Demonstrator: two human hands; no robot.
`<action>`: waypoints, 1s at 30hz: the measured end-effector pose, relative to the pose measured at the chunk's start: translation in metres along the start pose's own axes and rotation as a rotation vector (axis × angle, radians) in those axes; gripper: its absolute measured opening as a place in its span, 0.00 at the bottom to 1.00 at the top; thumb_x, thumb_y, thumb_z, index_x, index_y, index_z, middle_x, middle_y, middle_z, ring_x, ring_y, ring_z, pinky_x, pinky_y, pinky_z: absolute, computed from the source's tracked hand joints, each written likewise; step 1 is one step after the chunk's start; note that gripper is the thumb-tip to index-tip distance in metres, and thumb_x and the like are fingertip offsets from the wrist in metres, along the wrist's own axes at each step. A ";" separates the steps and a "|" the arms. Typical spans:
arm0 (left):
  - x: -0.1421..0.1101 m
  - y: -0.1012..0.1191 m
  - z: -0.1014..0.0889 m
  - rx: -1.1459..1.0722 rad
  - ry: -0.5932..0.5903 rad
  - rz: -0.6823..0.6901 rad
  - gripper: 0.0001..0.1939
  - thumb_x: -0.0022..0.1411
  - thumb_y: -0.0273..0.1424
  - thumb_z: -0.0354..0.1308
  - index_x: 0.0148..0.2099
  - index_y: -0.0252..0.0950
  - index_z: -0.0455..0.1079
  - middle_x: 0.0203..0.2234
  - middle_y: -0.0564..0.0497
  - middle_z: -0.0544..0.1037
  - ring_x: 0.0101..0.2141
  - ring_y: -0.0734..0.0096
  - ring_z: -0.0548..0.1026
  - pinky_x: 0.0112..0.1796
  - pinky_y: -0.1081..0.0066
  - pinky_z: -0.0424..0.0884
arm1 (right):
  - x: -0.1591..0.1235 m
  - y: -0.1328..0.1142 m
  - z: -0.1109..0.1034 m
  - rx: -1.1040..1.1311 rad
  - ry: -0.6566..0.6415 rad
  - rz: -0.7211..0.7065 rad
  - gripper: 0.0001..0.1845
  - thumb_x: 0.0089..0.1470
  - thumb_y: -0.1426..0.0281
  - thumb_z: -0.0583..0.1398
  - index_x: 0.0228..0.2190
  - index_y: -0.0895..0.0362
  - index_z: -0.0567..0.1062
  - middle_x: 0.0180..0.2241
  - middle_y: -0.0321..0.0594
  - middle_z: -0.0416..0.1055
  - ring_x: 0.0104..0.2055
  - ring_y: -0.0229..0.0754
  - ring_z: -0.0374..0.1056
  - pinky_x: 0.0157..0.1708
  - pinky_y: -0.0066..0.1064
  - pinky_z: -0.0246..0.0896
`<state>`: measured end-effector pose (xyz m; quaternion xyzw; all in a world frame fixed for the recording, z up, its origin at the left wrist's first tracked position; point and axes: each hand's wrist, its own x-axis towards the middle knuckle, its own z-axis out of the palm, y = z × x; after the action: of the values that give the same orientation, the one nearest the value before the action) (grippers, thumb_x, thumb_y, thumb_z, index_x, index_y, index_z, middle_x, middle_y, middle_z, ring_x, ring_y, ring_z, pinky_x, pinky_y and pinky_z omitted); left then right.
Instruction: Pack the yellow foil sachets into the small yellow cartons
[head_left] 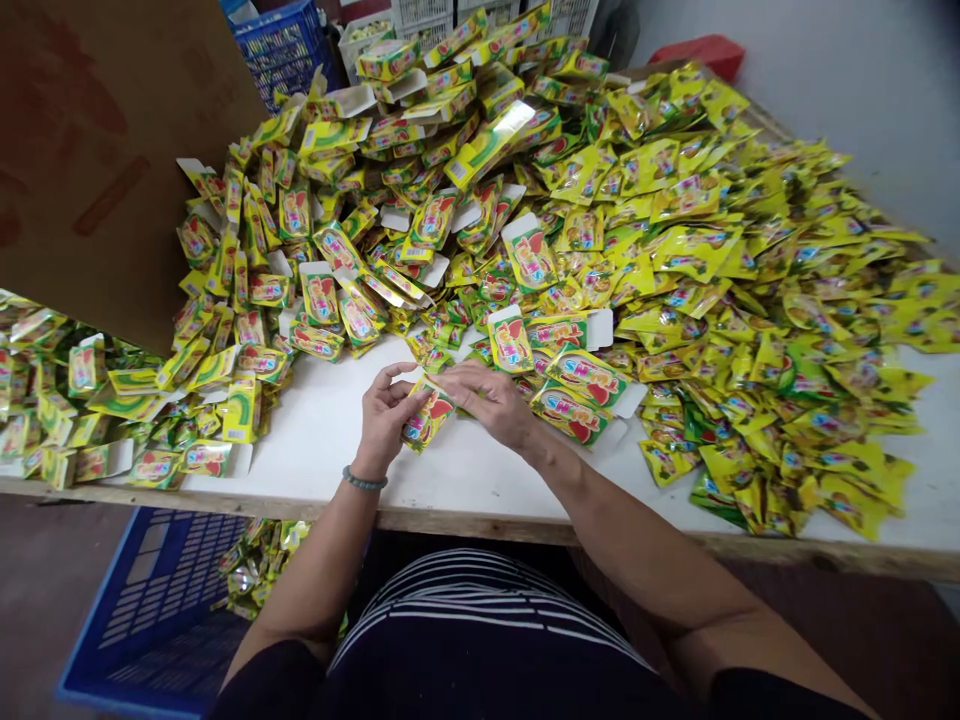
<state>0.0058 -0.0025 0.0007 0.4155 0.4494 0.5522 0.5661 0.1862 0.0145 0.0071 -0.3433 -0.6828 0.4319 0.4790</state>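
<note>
Near the front of the white table, my left hand grips a small yellow-and-green candy box between thumb and fingers. The box is tilted, with its printed front facing up. My right hand is closed at the box's upper end, its fingertips pinched together there. Whether those fingers also hold a sachet is hidden. Just right of my right hand lie several candy boxes with white end flaps open. Beyond my hands is a heap of similar boxes, and to the right a large pile of yellow candy sachets.
A big brown cardboard carton stands at the left, with more boxes around its base. Below the table edge is a blue plastic crate holding sachets. White crates and another blue crate stand behind.
</note>
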 end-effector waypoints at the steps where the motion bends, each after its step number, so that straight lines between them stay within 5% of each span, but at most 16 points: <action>1: 0.000 0.000 0.000 -0.004 0.001 -0.002 0.27 0.48 0.35 0.74 0.48 0.36 0.70 0.21 0.58 0.77 0.20 0.78 0.72 0.23 0.79 0.65 | 0.000 0.000 0.001 -0.008 0.007 0.009 0.16 0.63 0.59 0.59 0.42 0.51 0.84 0.41 0.41 0.81 0.44 0.45 0.74 0.49 0.41 0.67; 7: 0.002 -0.001 0.002 0.008 0.029 0.012 0.26 0.46 0.35 0.75 0.46 0.37 0.72 0.25 0.54 0.81 0.24 0.75 0.77 0.28 0.76 0.72 | -0.003 0.005 0.016 -0.114 0.163 0.068 0.14 0.58 0.62 0.63 0.44 0.52 0.84 0.39 0.42 0.82 0.40 0.45 0.76 0.46 0.38 0.69; 13: 0.002 -0.004 0.004 0.071 0.011 0.027 0.26 0.47 0.37 0.75 0.48 0.36 0.74 0.27 0.53 0.81 0.26 0.73 0.78 0.30 0.75 0.72 | 0.002 0.014 0.009 0.219 0.148 0.315 0.18 0.54 0.56 0.65 0.42 0.53 0.84 0.39 0.39 0.82 0.41 0.45 0.76 0.45 0.40 0.73; 21: 0.002 -0.003 0.002 0.020 0.069 0.041 0.24 0.50 0.39 0.73 0.47 0.35 0.75 0.21 0.56 0.77 0.22 0.77 0.72 0.25 0.77 0.67 | -0.001 0.006 -0.006 0.021 -0.088 0.135 0.19 0.60 0.61 0.59 0.51 0.50 0.79 0.46 0.42 0.80 0.50 0.47 0.71 0.55 0.44 0.64; 30: 0.001 0.002 0.004 -0.079 0.077 -0.002 0.24 0.49 0.39 0.74 0.46 0.35 0.73 0.18 0.59 0.72 0.18 0.81 0.66 0.21 0.78 0.60 | -0.011 0.014 0.026 -0.037 0.087 0.068 0.21 0.62 0.63 0.60 0.55 0.50 0.76 0.49 0.43 0.76 0.52 0.46 0.70 0.55 0.42 0.66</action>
<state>0.0090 -0.0017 0.0034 0.3706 0.4493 0.5845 0.5649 0.1661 0.0032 -0.0142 -0.3933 -0.6573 0.4199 0.4868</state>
